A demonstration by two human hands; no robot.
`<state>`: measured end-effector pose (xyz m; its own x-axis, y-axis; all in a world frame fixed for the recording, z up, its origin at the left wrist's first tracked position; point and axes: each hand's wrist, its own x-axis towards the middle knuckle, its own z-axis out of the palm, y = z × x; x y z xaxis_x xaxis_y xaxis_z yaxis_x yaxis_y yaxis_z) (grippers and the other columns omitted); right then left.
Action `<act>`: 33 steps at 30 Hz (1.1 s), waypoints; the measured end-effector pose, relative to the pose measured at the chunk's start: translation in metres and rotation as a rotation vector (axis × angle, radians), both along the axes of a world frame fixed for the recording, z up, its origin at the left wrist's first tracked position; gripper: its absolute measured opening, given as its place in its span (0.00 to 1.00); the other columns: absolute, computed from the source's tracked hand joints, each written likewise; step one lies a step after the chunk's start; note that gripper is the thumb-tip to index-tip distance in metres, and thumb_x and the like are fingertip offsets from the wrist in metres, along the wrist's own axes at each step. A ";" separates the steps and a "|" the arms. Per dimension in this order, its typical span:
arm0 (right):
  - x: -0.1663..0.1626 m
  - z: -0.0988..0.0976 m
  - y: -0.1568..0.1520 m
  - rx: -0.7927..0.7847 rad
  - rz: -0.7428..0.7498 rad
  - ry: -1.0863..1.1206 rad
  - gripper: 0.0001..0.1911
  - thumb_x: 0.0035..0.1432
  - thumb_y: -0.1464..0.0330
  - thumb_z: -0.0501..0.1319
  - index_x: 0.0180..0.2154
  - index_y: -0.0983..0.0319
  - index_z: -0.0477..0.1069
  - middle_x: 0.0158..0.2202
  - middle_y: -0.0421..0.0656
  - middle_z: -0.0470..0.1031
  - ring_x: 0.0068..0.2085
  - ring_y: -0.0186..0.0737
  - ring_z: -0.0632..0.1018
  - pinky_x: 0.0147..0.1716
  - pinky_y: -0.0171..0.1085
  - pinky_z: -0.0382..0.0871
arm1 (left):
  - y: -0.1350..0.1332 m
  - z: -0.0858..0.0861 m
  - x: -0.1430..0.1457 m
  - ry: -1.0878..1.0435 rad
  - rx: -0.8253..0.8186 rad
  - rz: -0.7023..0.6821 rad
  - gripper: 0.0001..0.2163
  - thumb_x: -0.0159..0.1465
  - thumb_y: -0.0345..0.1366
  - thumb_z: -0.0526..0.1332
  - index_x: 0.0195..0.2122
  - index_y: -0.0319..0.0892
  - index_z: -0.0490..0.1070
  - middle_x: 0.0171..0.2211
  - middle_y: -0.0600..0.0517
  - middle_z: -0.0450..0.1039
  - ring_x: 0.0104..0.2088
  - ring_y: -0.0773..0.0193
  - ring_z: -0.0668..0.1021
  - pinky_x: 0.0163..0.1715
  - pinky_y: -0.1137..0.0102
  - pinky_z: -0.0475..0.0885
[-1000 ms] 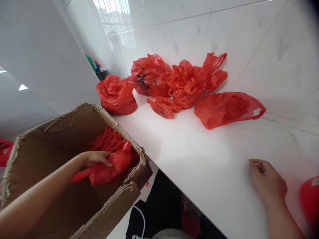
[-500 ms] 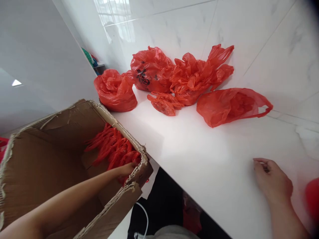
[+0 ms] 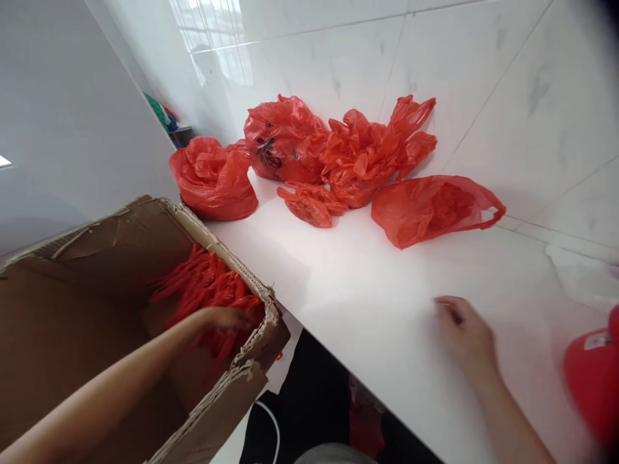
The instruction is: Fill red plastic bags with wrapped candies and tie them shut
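My left hand (image 3: 227, 319) reaches into a cardboard box (image 3: 77, 303), over a heap of red plastic bags (image 3: 206, 283) piled along its inner right wall. Its fingers are smeared by motion and partly lost against the red plastic, so I cannot see whether they grip a bag. On the white table (image 3: 358, 290), my right hand (image 3: 469, 338) rests with its fingers curled in, and nothing shows in them. Beyond it lies an open red plastic bag (image 3: 420, 212) on its side.
Along the tiled wall stand a rounded red bag (image 3: 213, 183), a red bag with black print (image 3: 285, 145) and a crumpled red bag (image 3: 370, 158). A small knotted red bag (image 3: 309, 205) lies before them. A red object (image 3: 592, 374) is at the right edge.
My right hand has slid left across the table. My left hand has shifted left inside the box, over the bags. The view has turned slightly, showing more of the red object at right.
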<state>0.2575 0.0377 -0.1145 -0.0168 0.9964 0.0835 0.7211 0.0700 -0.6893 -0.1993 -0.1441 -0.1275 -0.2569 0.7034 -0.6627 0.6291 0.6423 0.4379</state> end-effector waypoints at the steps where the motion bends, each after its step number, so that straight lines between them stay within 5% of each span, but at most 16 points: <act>1: -0.023 0.005 -0.012 0.005 0.180 0.059 0.15 0.57 0.59 0.54 0.41 0.59 0.72 0.34 0.43 0.76 0.34 0.41 0.75 0.35 0.37 0.68 | 0.004 0.019 -0.015 0.101 -0.031 0.006 0.12 0.64 0.40 0.62 0.43 0.37 0.73 0.39 0.49 0.75 0.36 0.62 0.78 0.37 0.63 0.76; 4: -0.104 0.021 -0.050 0.048 0.729 0.172 0.19 0.60 0.63 0.54 0.53 0.56 0.68 0.42 0.43 0.75 0.37 0.38 0.75 0.40 0.38 0.71 | 0.020 0.089 -0.058 0.496 0.028 0.084 0.14 0.67 0.43 0.58 0.42 0.36 0.72 0.40 0.48 0.75 0.41 0.57 0.78 0.44 0.59 0.72; 6: -0.154 0.027 -0.067 0.138 1.069 0.194 0.28 0.58 0.64 0.58 0.60 0.53 0.62 0.52 0.44 0.70 0.47 0.41 0.74 0.48 0.42 0.70 | 0.035 0.134 -0.069 0.746 0.131 0.133 0.18 0.67 0.45 0.52 0.45 0.36 0.71 0.42 0.43 0.76 0.46 0.48 0.76 0.47 0.54 0.68; 9: -0.203 0.024 -0.075 0.194 1.255 0.187 0.35 0.55 0.67 0.60 0.64 0.49 0.56 0.62 0.45 0.59 0.50 0.43 0.73 0.52 0.45 0.68 | 0.071 0.169 -0.053 0.875 0.330 0.005 0.19 0.67 0.45 0.49 0.50 0.41 0.69 0.46 0.45 0.76 0.46 0.51 0.76 0.48 0.60 0.68; 14: -0.217 0.004 -0.069 0.267 1.235 0.211 0.32 0.56 0.70 0.57 0.62 0.51 0.58 0.62 0.45 0.59 0.47 0.40 0.74 0.51 0.43 0.69 | 0.173 0.147 0.001 0.862 0.583 -0.361 0.24 0.65 0.39 0.54 0.63 0.51 0.59 0.61 0.49 0.63 0.58 0.53 0.67 0.55 0.62 0.63; 17: -0.211 0.000 -0.069 0.312 1.245 0.184 0.34 0.55 0.68 0.57 0.63 0.47 0.54 0.66 0.43 0.53 0.42 0.39 0.75 0.48 0.43 0.71 | 0.231 0.126 0.017 0.848 0.628 -0.423 0.29 0.63 0.30 0.55 0.66 0.52 0.55 0.65 0.46 0.57 0.61 0.50 0.62 0.56 0.59 0.62; 21: -0.210 -0.001 -0.070 0.359 1.305 0.158 0.35 0.56 0.67 0.57 0.64 0.42 0.53 0.68 0.40 0.48 0.44 0.39 0.76 0.47 0.42 0.71 | 0.272 0.109 0.018 0.816 0.622 -0.399 0.22 0.62 0.29 0.58 0.58 0.46 0.68 0.64 0.43 0.58 0.64 0.45 0.58 0.57 0.52 0.61; 24: -0.212 -0.003 -0.070 0.380 1.335 0.134 0.32 0.57 0.66 0.57 0.62 0.44 0.57 0.64 0.42 0.56 0.50 0.42 0.74 0.49 0.43 0.70 | 0.270 0.114 0.014 0.753 0.632 -0.358 0.17 0.62 0.32 0.58 0.53 0.42 0.71 0.61 0.43 0.62 0.62 0.47 0.62 0.58 0.51 0.61; 27: -0.213 -0.003 -0.068 0.397 1.342 0.127 0.30 0.58 0.66 0.56 0.62 0.47 0.57 0.61 0.43 0.61 0.52 0.42 0.73 0.49 0.43 0.70 | 0.236 0.138 0.004 0.658 0.648 -0.271 0.17 0.62 0.35 0.56 0.52 0.41 0.71 0.52 0.44 0.72 0.54 0.51 0.72 0.55 0.58 0.66; 30: -0.213 -0.003 -0.068 0.421 1.341 0.144 0.30 0.59 0.67 0.56 0.63 0.48 0.58 0.59 0.45 0.64 0.51 0.42 0.73 0.49 0.42 0.70 | 0.171 0.167 -0.008 0.528 0.664 -0.145 0.18 0.63 0.41 0.54 0.50 0.39 0.71 0.43 0.46 0.77 0.43 0.54 0.78 0.45 0.62 0.72; 33: -0.212 -0.003 -0.070 0.428 1.330 0.162 0.30 0.59 0.68 0.56 0.63 0.50 0.58 0.58 0.46 0.66 0.50 0.42 0.74 0.49 0.42 0.70 | 0.089 0.186 -0.019 0.095 0.710 0.116 0.23 0.61 0.49 0.58 0.53 0.39 0.69 0.41 0.48 0.78 0.39 0.57 0.79 0.41 0.62 0.75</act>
